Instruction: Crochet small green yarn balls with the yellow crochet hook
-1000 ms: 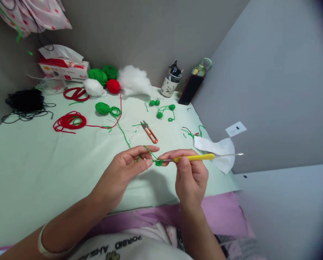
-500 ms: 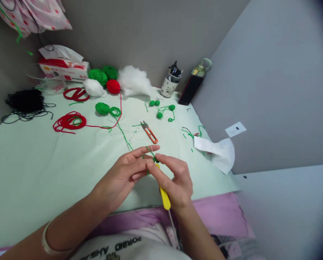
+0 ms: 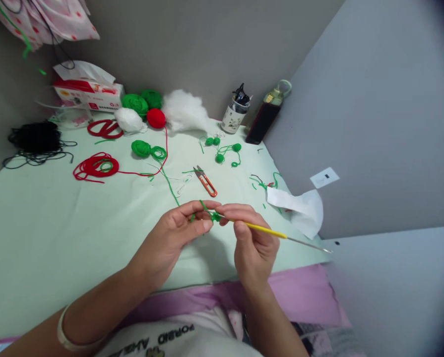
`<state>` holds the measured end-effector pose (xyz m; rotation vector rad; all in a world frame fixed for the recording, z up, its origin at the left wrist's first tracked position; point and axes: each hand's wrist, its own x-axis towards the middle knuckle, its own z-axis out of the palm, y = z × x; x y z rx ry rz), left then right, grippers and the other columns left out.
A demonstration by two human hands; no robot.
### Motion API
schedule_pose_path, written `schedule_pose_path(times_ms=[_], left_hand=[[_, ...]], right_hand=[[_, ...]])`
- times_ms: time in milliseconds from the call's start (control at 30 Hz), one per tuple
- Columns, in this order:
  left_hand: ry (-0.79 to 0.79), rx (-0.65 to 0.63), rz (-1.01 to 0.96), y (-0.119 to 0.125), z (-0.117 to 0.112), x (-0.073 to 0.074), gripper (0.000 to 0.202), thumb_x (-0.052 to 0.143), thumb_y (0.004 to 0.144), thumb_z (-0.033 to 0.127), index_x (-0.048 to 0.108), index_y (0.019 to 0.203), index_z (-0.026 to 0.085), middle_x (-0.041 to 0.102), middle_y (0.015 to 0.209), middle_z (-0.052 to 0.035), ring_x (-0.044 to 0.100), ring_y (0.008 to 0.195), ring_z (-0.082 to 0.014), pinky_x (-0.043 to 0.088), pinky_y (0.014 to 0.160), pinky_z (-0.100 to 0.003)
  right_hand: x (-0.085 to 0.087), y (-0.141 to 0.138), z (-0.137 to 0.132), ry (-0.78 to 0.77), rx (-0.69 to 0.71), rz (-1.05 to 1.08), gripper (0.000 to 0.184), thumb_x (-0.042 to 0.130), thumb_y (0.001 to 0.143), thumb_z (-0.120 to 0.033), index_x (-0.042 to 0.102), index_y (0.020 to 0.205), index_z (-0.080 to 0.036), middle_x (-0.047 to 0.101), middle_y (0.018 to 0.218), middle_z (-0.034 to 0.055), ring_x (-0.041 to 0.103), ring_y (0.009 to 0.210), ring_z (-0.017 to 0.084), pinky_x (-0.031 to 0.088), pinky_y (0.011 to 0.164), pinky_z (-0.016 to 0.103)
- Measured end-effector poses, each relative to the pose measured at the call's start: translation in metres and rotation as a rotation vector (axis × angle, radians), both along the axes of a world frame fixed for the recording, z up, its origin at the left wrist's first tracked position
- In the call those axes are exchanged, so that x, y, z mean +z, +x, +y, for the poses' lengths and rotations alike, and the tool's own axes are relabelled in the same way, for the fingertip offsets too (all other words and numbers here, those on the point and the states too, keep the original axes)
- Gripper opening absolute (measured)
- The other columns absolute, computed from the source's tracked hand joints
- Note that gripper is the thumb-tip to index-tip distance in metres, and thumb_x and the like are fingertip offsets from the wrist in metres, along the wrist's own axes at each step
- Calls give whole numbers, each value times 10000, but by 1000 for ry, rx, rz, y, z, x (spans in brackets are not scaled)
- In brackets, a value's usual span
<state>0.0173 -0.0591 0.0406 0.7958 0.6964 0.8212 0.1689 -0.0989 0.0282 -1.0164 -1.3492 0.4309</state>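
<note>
Between my fingertips sits a small piece of green crochet (image 3: 216, 216). My left hand (image 3: 177, 230) pinches it from the left, with green yarn (image 3: 170, 187) looped over the index finger and trailing back to a green yarn ball (image 3: 141, 148). My right hand (image 3: 257, 243) grips a crochet hook (image 3: 268, 229) by its yellow handle. One thin end of the hook reaches the green piece; the other metal end points out to the right. Thread snips (image 3: 206, 182) with orange handles lie just beyond my hands.
Red yarn (image 3: 100, 166) lies coiled at left, near black yarn (image 3: 35, 139) and red-handled scissors (image 3: 105, 129). Along the back stand a tissue box (image 3: 90, 95), white stuffing (image 3: 186, 111), a pen jar (image 3: 233, 118) and a bottle (image 3: 265, 116). Small green crocheted pieces (image 3: 219, 158) and white paper (image 3: 299, 210) lie right.
My right hand has turned the hook from pointing down toward my body to lying nearly level, its far end now to the right. The left hand has hardly moved.
</note>
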Motion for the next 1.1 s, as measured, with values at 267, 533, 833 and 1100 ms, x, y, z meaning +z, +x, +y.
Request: schedule_pose_path(times_ms=[267,533,833,1100], left_hand=[[-2,67,61,-2,0,-2,281,850,814,327,828,1086,259,713,881,-10,581,871,-165,444,830,-273],[-215,-3,-99,1,0,-5,322,855,813,284,819,1125,212,581,695,50,358,558,-51,467,763,-218],[-126,21,-7,-7,3,-5,301,859,810,314,825,1102,247,579,751,36,456,674,-81,430,710,-206],[21,144,-2,7,-10,-4,529,886,785,259,740,1291,305,663,809,38,571,787,-94,463,796,-195]], right_hand=[[0,2,-9,82,-30,-287,301,597,986,-104,738,1178,-287,763,1075,63,730,988,206,618,819,371],[-8,1,-12,147,-102,-358,369,601,958,-49,739,1224,-264,752,1116,84,716,1018,215,608,837,370],[2,7,0,-117,88,394,182,627,996,-256,794,930,-228,717,819,27,646,667,132,542,613,280],[-11,-4,-6,96,-133,-305,272,630,973,-131,777,1150,-276,735,1053,74,706,947,199,607,790,344]])
